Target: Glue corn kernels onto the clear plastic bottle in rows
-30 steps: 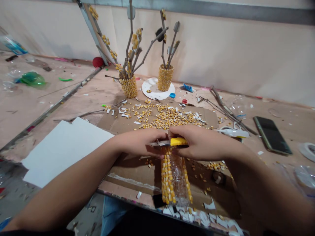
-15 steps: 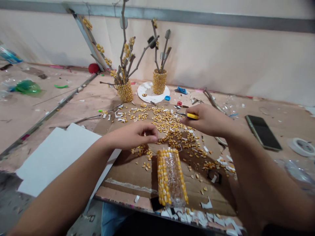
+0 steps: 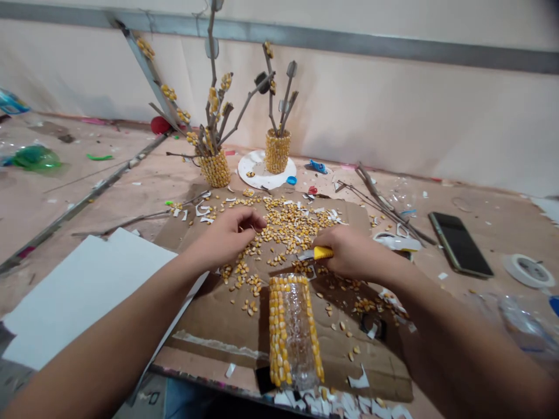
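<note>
My right hand (image 3: 347,250) is closed around a yellow utility knife (image 3: 323,252), its blade pointing left over the scattered corn kernels (image 3: 288,230). My left hand (image 3: 229,235) hovers at the left of the kernels with curled fingers. Its thumb and forefinger are pinched together; anything between them is too small to tell. Between my forearms, near the table edge, lies a clear plastic bottle piece (image 3: 297,331) partly covered with rows of glued kernels. A bare strip shows along its top. Neither hand touches it.
Two kernel-covered pots (image 3: 278,152) with twigs stand at the back, one on a white plate (image 3: 248,169). White sheets (image 3: 87,291) lie left. A phone (image 3: 460,243), tape roll (image 3: 529,270) and white-handled tool (image 3: 397,241) lie right. Paper scraps (image 3: 345,404) litter the cardboard's front edge.
My right hand has come back toward me with the knife, nearer the bottle piece. My left hand has shifted slightly away and left. The view has also moved a little.
</note>
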Available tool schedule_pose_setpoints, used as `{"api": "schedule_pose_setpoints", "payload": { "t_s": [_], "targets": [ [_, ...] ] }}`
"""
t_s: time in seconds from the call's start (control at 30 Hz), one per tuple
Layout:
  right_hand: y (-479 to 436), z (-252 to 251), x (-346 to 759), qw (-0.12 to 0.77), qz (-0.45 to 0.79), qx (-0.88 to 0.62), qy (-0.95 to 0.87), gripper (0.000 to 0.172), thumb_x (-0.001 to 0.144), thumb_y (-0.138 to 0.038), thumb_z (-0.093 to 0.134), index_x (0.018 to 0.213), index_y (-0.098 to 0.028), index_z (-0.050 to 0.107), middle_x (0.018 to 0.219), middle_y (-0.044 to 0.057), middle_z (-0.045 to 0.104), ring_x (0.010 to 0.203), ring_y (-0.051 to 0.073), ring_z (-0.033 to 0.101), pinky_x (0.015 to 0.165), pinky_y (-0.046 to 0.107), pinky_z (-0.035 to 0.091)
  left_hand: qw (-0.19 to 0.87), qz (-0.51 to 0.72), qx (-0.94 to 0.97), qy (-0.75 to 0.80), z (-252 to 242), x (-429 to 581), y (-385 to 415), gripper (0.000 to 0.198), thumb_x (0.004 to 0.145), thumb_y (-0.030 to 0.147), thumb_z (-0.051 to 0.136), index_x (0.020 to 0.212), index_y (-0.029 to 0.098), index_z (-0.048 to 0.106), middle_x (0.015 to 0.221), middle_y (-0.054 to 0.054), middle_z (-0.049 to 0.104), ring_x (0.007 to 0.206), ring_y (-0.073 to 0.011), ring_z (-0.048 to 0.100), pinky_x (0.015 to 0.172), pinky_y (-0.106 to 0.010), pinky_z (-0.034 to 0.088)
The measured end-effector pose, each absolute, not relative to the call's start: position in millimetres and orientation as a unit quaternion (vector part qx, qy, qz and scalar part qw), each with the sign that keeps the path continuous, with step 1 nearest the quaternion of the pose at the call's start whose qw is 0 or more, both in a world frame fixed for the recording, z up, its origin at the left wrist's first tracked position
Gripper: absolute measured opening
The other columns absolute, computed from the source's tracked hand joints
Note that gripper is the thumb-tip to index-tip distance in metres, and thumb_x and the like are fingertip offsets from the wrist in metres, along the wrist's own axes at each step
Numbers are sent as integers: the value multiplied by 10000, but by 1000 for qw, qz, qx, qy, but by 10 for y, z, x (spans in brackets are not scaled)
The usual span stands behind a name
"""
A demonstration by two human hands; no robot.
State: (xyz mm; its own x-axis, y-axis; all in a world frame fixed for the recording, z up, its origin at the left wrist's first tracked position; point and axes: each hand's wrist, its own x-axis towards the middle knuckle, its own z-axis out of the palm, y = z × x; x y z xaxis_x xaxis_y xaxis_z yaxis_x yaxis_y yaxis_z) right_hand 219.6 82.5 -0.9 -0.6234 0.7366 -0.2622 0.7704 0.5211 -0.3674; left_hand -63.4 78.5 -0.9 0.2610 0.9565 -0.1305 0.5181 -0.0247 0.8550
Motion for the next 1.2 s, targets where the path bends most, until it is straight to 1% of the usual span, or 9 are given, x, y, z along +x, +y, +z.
{"api": "schedule_pose_setpoints", "payload": {
  "t_s": [0.17, 0.37, 0.43, 0.53, 0.6, 0.67, 0.77, 0.97, 1.2],
  "targets": [
    [810, -112, 2182, 34, -215, 461, 860, 119, 729, -88, 659, 732, -207, 673, 758, 47, 699, 704, 173, 541, 647, 293, 316, 431, 248, 668, 553, 16, -616, 750, 233, 755, 182, 566, 930, 181, 719, 975, -54, 764, 909, -217, 695, 842, -376, 536],
    [833, -170, 2179, 39, -220, 473, 852, 44, 788, -166, 686, 766, -204, 677, 762, 44, 691, 684, 173, 530, 632, 299, 301, 430, 251, 669, 552, 29, -600, 736, 223, 765, 139, 557, 918, 178, 713, 932, -39, 758, 869, -193, 687, 814, -349, 534],
    [858, -146, 2207, 29, -261, 448, 854, 67, 845, -206, 672, 779, -197, 669, 750, 30, 675, 681, 164, 538, 635, 291, 328, 439, 249, 667, 548, 40, -600, 731, 224, 771, 120, 553, 924, 177, 706, 934, -36, 756, 885, -189, 690, 829, -344, 535],
    [864, -73, 2256, -30, -392, 396, 830, 201, 961, -330, 609, 837, -186, 678, 761, 19, 662, 690, 156, 553, 645, 280, 391, 487, 215, 673, 514, 73, -617, 707, 198, 813, 144, 579, 962, 179, 705, 952, -32, 751, 891, -183, 693, 814, -327, 541],
    [833, -15, 2272, -75, -468, 367, 800, 268, 986, -416, 611, 890, -180, 695, 787, 19, 668, 713, 156, 566, 661, 276, 428, 537, 164, 686, 463, 108, -632, 680, 200, 845, 180, 609, 1014, 183, 715, 988, -33, 757, 891, -181, 699, 804, -319, 549],
    [780, 37, 2267, -101, -500, 350, 786, 263, 981, -423, 637, 914, -178, 708, 805, 19, 680, 729, 153, 580, 686, 274, 455, 568, 115, 709, 403, 144, -638, 649, 212, 856, 199, 653, 1054, 188, 727, 1025, -35, 769, 919, -184, 708, 838, -321, 553],
    [680, 103, 2230, -113, -488, 351, 791, 229, 982, -384, 638, 911, -181, 718, 815, 22, 695, 717, 143, 589, 677, 264, 459, 575, 79, 738, 345, 170, -622, 609, 231, 838, 205, 745, 1069, 198, 735, 1077, -34, 783, 983, -193, 715, 903, -321, 539],
    [449, 237, 2136, -98, -359, 349, 860, 32, 910, -205, 673, 907, -196, 703, 769, -10, 684, 677, 120, 590, 654, 241, 419, 580, 53, 742, 331, 122, -568, 573, 281, 789, 131, 795, 1054, 207, 741, 1057, -23, 772, 989, -201, 704, 862, -298, 533],
    [268, 257, 2053, -122, -279, 326, 895, 80, 877, -160, 666, 922, -220, 693, 791, 9, 736, 692, 145, 643, 653, 244, 425, 561, 56, 760, 324, 101, -529, 550, 238, 812, 105, 798, 1027, 194, 750, 984, -11, 761, 912, -179, 692, 795, -265, 513]
  ]
}}
